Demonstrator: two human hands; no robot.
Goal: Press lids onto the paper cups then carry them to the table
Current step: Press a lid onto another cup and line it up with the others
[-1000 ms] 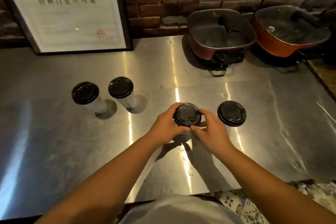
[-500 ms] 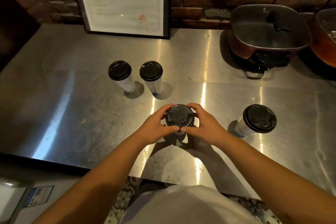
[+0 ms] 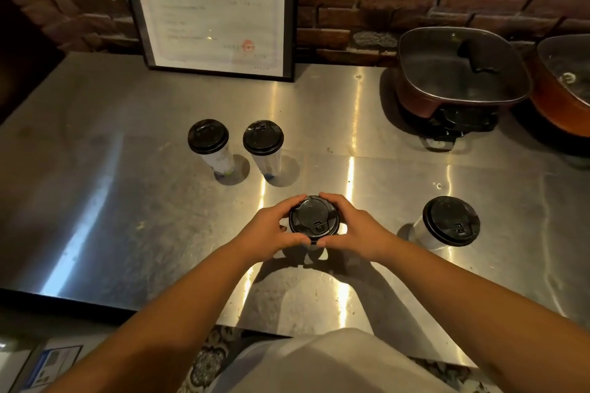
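Observation:
A paper cup with a black lid (image 3: 313, 217) stands near the front middle of the steel counter (image 3: 127, 217). My left hand (image 3: 271, 230) and my right hand (image 3: 354, 228) wrap around its rim from both sides, thumbs meeting at the near edge of the lid. The cup's body is mostly hidden by my hands. Two more lidded cups stand side by side further back: one on the left (image 3: 209, 142), one beside it (image 3: 263, 140). Another lidded cup (image 3: 448, 222) stands to the right of my hands.
A framed certificate (image 3: 210, 9) leans on the brick wall at the back. Two lidded electric pans sit at the back right: one (image 3: 459, 73) nearer, another (image 3: 565, 83) at the frame's edge. The counter's front edge runs just before my body, patterned floor below.
The view has swung left and drawn closer. Both hands stay clasped around the same lidded cup, which now stands further from the right-hand cup.

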